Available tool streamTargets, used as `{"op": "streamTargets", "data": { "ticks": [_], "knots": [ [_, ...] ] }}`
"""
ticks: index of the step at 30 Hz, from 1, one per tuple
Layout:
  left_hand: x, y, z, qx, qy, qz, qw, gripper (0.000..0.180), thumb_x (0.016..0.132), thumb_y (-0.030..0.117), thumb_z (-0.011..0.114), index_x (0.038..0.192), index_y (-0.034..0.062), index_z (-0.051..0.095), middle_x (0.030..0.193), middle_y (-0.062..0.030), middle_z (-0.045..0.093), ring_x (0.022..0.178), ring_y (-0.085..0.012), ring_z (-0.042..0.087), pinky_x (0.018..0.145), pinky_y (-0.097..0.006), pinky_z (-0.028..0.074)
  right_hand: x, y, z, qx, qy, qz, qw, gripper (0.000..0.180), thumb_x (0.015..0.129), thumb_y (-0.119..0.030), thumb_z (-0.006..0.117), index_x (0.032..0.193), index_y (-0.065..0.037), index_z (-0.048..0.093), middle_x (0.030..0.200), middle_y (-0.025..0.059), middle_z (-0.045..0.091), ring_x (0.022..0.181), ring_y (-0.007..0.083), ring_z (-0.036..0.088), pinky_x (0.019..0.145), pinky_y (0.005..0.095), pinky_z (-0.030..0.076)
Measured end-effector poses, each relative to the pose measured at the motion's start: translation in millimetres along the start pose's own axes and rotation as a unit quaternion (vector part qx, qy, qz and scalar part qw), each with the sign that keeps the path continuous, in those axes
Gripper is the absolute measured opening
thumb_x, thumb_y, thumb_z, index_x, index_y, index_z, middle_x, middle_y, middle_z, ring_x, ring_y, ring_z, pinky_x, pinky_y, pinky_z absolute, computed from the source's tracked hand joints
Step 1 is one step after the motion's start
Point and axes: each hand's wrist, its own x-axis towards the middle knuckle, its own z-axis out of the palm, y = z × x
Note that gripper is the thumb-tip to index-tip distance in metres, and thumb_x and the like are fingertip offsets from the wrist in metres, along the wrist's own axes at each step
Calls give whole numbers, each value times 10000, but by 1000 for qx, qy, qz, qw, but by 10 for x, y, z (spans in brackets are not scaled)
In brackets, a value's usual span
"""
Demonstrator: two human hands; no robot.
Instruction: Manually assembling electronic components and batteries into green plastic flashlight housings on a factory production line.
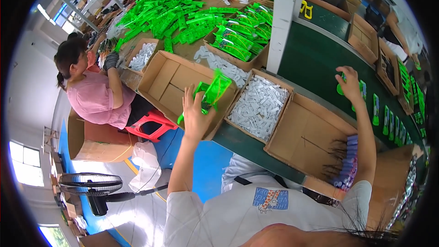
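My left hand (pixel 197 118) is raised over a cardboard box (pixel 157 75). Its fingers curl around bright green plastic casings (pixel 218 88), which show on both sides of the hand. A thin yellow wire runs along one casing. My right hand (pixel 350 84) reaches over the dark green conveyor belt (pixel 315 59), its thumb and fingers apart. Just by its fingertips lies a green piece (pixel 339 85); whether they touch it, I cannot tell. Further green pieces (pixel 376 110) stand in a row along the belt beside my right forearm.
Before me stand a box of small white parts (pixel 258 105) and a box (pixel 297 132) holding purple-wrapped items with dark wires (pixel 348 162). Green casings (pixel 160 13) are heaped at the back. A co-worker in pink (pixel 98 91) sits left, near a black fan (pixel 93 190). A white post (pixel 286 23) rises between table and belt.
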Motion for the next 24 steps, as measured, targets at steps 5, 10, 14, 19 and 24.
{"op": "streamTargets", "data": {
  "ticks": [5, 10, 14, 19, 24],
  "knots": [
    [-226, 870, 49, -190, 1, 109, 976, 547, 596, 55, 771, 1082, 13, 524, 1280, -206, 548, 1121, -379, 561, 944, -438, 463, -378, -1722, -388, 479, -198, -5, 855, 648, 866, -244, 668, 1417, -92, 362, 1408, 82, 397, 1269, 243, 431, 989, 394, 416],
    [-124, 1119, 330, -169, -117, 125, 971, 637, 641, 87, 781, 1186, -17, 469, 1260, -220, 530, 1102, -429, 540, 933, -447, 452, -495, -2355, -249, 476, -177, -93, 856, 646, 945, -204, 595, 1470, -79, 240, 1470, 124, 304, 1315, 272, 385, 1031, 403, 401],
    [220, 1000, 344, -181, -33, 172, 968, 539, 668, 69, 773, 1140, -9, 525, 1240, -221, 543, 1101, -400, 555, 913, -457, 464, -616, -2172, -104, 467, -106, 1, 878, 499, 982, -198, 525, 1414, -52, 322, 1414, 127, 385, 1233, 250, 474, 976, 376, 448],
    [353, 1117, 232, -609, -292, -149, 722, 225, 879, 113, 670, 1070, 17, 599, 956, -56, 652, 820, -174, 646, 717, -296, 535, -732, -2298, -129, 482, -117, 22, 868, 422, 968, -184, 542, 1347, -60, 404, 1355, 137, 437, 1208, 251, 489, 933, 372, 463],
    [324, 1197, 426, -765, -358, -341, 413, 376, 955, 399, 563, 1139, 72, 540, 968, -70, 603, 934, -205, 608, 815, -391, 523, -729, -2281, -102, 145, 26, -248, 957, 371, 827, -64, 625, 1193, -108, 583, 1314, 68, 499, 1189, 275, 481, 959, 387, 441]
  ]
}}
